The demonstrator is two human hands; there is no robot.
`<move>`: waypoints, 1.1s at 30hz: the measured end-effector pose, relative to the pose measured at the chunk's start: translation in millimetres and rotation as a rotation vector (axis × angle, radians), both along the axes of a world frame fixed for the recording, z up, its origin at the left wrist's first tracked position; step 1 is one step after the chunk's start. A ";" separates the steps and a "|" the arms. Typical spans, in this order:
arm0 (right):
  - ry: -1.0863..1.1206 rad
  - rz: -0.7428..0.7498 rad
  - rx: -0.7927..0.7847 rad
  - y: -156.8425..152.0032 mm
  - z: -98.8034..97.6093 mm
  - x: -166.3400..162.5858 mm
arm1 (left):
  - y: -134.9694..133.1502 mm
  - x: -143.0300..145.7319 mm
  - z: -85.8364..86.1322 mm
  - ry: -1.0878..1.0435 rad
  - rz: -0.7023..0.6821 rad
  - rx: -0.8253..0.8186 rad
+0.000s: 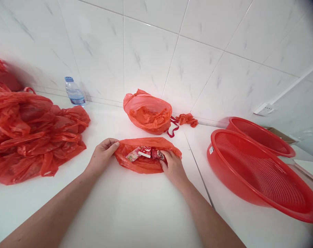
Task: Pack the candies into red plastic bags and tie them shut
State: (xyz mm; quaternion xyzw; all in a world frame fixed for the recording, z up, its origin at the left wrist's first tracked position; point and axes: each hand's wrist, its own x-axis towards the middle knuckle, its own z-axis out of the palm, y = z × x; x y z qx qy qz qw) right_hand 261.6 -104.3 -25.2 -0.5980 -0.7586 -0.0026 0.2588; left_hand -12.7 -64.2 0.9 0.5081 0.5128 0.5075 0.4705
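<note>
Holding open the small red bag [146, 156] on the white counter [120, 206]: left hand [102, 156] pinching its left rim between thumb and fingers, right hand [173, 167] reaching in, fingers curled about the wrapped sweets [144, 152], grasp not clearly closed. Judged mid-filling; next calls for freeing the right hand, keeping the mouth spread

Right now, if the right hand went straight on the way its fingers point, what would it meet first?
The right hand would first meet the small packets inside the open red plastic bag; its fingertips seem already at them.
</note>
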 end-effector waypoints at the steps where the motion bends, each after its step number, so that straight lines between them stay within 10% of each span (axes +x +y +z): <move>1: 0.010 0.001 -0.006 0.0 -0.3 0.0 | 0.2 0.0 -0.3 0.004 0.002 0.001; 15: 0.144 -0.187 0.315 1.6 7.2 20.5 | -1.5 -0.8 -2.5 -0.371 -0.255 0.016; 25: 0.165 -0.363 -0.039 6.7 1.5 22.5 | -11.2 11.9 -2.7 0.284 -0.108 0.039; 33: 0.539 -0.298 0.332 5.7 19.9 32.3 | 13.0 37.6 70.0 -0.231 0.051 0.259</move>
